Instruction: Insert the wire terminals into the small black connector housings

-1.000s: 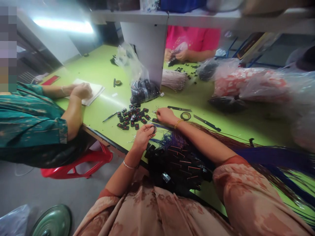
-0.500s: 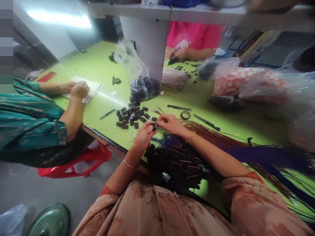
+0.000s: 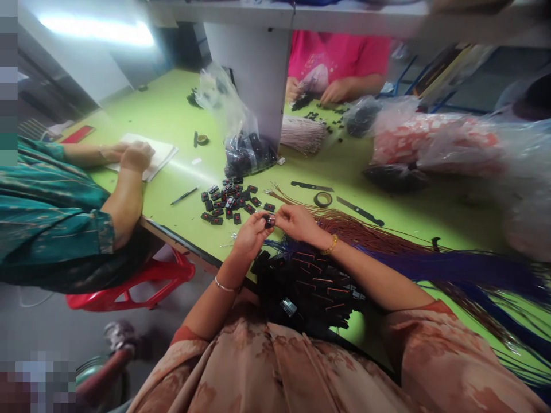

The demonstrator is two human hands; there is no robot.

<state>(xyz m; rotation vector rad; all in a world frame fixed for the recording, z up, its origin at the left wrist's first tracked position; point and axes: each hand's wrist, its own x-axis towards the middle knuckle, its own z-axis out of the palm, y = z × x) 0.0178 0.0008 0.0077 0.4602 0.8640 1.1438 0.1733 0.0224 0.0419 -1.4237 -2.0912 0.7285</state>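
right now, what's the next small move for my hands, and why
I'd probably steady the left hand and ease the right hand slightly toward the small black piece: the left fingertips hold that piece, and the right fingertips are close at its side. What, if anything, the right ones pinch is too small to tell.

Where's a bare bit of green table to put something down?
The green table is bare between the pale wire bundle and upper blade, and between the white paper and pen-like tool. It's crowded around the left hand and right hand, with black parts, brown wires, blue wires.
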